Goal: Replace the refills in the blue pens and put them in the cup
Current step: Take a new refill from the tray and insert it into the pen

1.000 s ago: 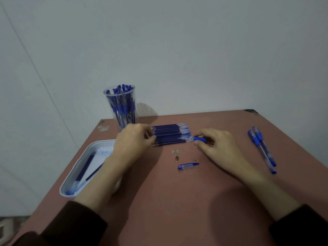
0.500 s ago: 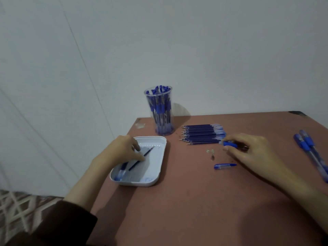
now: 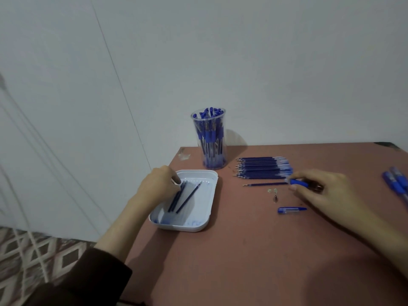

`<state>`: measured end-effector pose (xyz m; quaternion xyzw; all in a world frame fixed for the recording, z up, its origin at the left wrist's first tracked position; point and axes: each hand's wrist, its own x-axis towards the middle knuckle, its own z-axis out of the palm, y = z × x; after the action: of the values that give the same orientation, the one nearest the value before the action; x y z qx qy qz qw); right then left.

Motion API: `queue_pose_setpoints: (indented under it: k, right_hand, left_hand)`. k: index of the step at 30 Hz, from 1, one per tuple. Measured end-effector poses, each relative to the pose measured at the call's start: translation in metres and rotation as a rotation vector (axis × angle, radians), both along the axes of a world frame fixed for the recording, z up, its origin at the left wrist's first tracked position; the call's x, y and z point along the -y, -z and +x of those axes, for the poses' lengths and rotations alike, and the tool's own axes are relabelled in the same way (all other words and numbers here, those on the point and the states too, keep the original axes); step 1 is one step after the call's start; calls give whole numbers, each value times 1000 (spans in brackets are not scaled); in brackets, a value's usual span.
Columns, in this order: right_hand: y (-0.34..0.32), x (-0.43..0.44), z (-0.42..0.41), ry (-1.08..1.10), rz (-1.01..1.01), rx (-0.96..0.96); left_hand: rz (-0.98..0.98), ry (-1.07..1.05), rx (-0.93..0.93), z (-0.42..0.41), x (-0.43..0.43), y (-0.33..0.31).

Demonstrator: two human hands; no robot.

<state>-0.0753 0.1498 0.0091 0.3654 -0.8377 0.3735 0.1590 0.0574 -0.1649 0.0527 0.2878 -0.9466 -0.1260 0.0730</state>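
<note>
Just left of the right hand (image 3: 326, 192), one refill (image 3: 265, 184) lies crosswise on the table (image 3: 242, 261), tip pointing left, back end meeting the pen barrel (image 3: 299, 182) those fingers pinch. The left hand (image 3: 160, 184) curls over the tray (image 3: 183, 227), farther off; its grip cannot be told.

My left hand (image 3: 157, 184) reaches into the white tray (image 3: 212, 195), fingertips at the top ends of the dark refills (image 3: 181, 196) lying in it. My right hand (image 3: 324, 191) pinches a blue pen barrel (image 3: 299, 182) on the table (image 3: 242, 261), just beside the row of refills (image 3: 262, 167), with 1 loose refill (image 3: 265, 184) and a pen cap (image 3: 291, 210) nearby. The clear cup (image 3: 209, 140) stands upright behind the tray, packed with blue pens.
</note>
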Motion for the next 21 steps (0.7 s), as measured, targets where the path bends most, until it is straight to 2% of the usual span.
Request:
queue_pose_setpoints:
  k: [7, 14, 17, 21]
  right_hand:
    - [-2, 0, 2, -15, 7, 12]
    - [-1, 0, 1, -15, -5, -5]
    - [-1, -1, 0, -6, -12, 0]
    - [-1, 0, 0, 0, -22, 7]
  left_hand:
    - [34, 0, 31, -3, -5, 0]
    - [28, 13, 142, -15, -18, -6]
    - [35, 1, 76, -16, -20, -10]
    - [78, 51, -158, -19, -28, -26]
